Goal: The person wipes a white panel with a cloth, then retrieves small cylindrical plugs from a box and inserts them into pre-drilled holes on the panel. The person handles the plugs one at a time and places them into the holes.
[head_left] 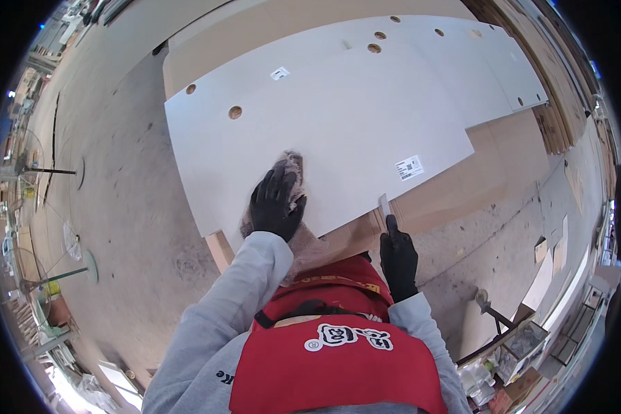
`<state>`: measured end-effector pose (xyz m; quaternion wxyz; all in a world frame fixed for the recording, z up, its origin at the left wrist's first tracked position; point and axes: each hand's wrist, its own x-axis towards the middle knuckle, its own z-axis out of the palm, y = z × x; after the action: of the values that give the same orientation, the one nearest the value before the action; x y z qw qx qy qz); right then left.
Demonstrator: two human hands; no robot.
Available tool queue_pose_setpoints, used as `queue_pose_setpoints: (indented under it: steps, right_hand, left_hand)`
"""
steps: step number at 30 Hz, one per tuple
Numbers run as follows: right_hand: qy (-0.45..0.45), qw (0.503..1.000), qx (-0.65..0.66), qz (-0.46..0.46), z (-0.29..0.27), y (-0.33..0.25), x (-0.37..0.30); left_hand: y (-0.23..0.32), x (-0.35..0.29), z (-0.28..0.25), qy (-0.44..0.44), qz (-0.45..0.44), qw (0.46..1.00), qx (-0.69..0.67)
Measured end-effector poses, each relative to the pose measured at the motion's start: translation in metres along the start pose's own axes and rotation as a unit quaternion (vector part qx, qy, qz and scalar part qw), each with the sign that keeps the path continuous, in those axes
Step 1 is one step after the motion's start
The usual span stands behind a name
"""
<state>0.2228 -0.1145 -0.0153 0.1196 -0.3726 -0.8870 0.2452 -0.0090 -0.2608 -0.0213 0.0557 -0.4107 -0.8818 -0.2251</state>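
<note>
A large white panel (338, 124) with round holes near its far edge lies flat on a stack of boards. My left hand (274, 203), in a black glove, presses a crumpled pinkish-brown rag (291, 164) onto the panel near its front edge. My right hand (397, 257), also gloved in black, grips a small flat blade tool (384, 205) whose tip meets the panel's front edge. I wear a grey sweatshirt and a red vest.
More white panels (497, 69) lie behind and to the right, over brown boards (504, 159). A concrete floor (110, 179) spreads left, with fan stands at the far left. Cluttered boxes and a shelf sit at the lower right.
</note>
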Motion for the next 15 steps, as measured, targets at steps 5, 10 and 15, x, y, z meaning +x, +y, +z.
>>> queue_pose_setpoints:
  steps: [5,10,15]
  right_hand:
    - [-0.131,0.987,0.006,-0.096,-0.003,0.013,0.0]
    - [0.005,0.999,0.015,0.032,-0.028,0.058,0.032]
    - [-0.068,0.996,0.005,-0.053,-0.041,0.07,0.045]
  left_hand:
    - [-0.003,0.0,0.001,-0.014,0.003,1.0,0.0]
    - [-0.003,0.001,0.002,-0.021,0.002,1.0,0.002]
    - [-0.003,0.001,0.004,-0.025,-0.006,1.0,0.004]
